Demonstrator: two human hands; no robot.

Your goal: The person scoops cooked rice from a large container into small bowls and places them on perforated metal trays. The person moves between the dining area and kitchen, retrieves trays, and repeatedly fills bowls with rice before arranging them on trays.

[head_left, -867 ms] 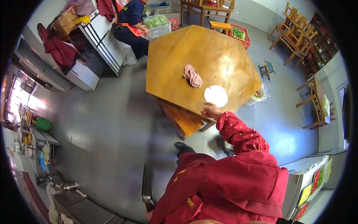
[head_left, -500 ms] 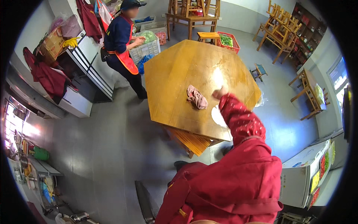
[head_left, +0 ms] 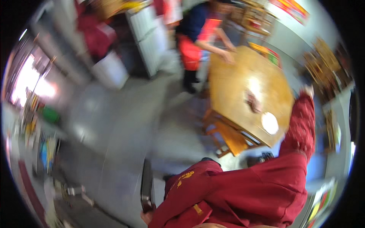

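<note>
At the lower edge my left hand (head_left: 146, 217) shows only in part, closed on the lower end of a long, dark, flat object (head_left: 146, 184) held upright beside my dark red apron; its kind is unclear. My right arm, in a dark red sleeve, reaches out past the right side of a wooden polygonal table (head_left: 228, 87). At its end my right hand (head_left: 308, 91) is smeared by motion, so its fingers cannot be read. On the table lie a crumpled pink cloth (head_left: 254, 102) and a round white thing (head_left: 270, 123), both apart from my hands.
A co-worker in a red apron (head_left: 190, 53) leans over the table's far left side, hands at its edge. A wooden bench (head_left: 232, 138) stands under the near side. Stacked wooden chairs (head_left: 323, 60) are at the far right, a cabinet (head_left: 144, 41) at the left.
The view has swung left, shifting the table rightward. My right hand has moved from above the table to beyond its right side. The co-worker has turned from the crates to the table.
</note>
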